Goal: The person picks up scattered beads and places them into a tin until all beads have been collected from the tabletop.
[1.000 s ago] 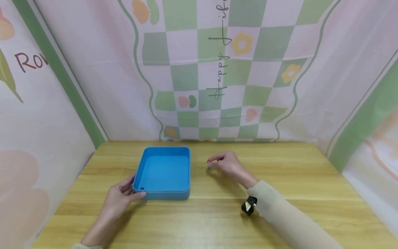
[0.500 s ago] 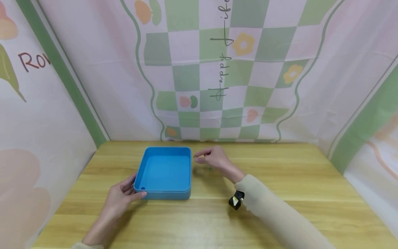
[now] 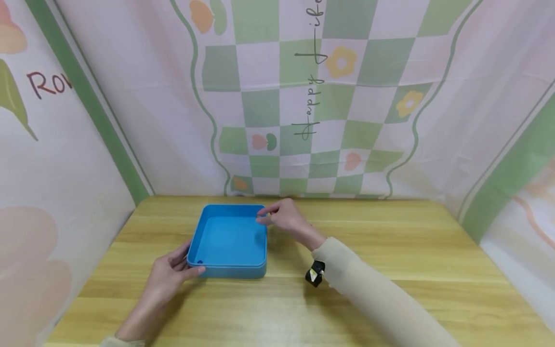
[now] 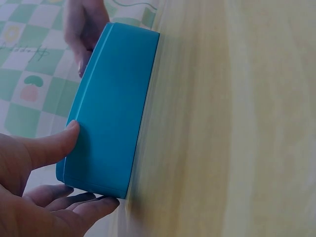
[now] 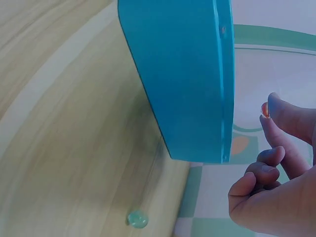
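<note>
A shallow blue box with no lid stands on the wooden table, left of centre. My left hand grips its near left corner, thumb on the front wall and fingers against the left side. Between thumb and index finger of my right hand is a small clear-and-orange marble. That hand is over the box's right rim, towards the far corner, its other fingers curled. A small dark blue round thing lies inside the box at the near left corner.
A green marble lies on the table right of the box; my right hand hides it in the head view. Patterned cloth hangs behind the table's far edge. A small black device hangs at the right sleeve.
My right hand has carried the orange marble leftward from the table to over the box's right rim. The left hand and the box keep their places.
</note>
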### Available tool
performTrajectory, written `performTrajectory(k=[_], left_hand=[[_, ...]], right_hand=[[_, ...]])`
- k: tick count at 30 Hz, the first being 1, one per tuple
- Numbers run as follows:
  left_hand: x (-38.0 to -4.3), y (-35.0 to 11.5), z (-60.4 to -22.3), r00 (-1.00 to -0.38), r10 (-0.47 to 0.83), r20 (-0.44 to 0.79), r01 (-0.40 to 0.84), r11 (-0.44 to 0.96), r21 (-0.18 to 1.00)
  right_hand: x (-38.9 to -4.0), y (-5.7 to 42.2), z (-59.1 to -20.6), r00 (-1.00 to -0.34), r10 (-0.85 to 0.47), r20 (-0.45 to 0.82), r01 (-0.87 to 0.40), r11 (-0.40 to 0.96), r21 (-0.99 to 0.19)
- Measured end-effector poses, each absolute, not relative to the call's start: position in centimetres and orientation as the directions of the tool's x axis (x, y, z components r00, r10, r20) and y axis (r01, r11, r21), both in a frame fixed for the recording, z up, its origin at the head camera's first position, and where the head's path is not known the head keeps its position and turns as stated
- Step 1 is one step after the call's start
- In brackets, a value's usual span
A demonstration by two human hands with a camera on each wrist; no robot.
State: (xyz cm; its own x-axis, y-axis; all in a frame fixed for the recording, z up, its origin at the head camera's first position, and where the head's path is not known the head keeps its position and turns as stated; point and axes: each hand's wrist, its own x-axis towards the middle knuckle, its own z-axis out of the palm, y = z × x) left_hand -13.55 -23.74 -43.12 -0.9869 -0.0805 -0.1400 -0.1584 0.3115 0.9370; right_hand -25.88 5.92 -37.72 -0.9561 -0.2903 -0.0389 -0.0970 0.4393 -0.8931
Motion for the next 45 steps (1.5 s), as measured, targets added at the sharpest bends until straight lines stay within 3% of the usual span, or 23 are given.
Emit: performTrajectory(k=[24,45], left_hand=[[-13.6,-23.8,-43.2,-0.985,-0.090,-0.145,-0.167,0.322,0.932],[-13.6,-23.8,-42.9,-0.985,-0.088,-0.148,-0.170,0.330,0.929]], right_hand=[[-26.0,0.1,-37.7,-0.935,-0.352,-0.048,-0.131,0.468,-0.874],[-26.7,-1.6,-39.0,-0.953,-0.281,-0.110,-0.049,0.506,-0.861]])
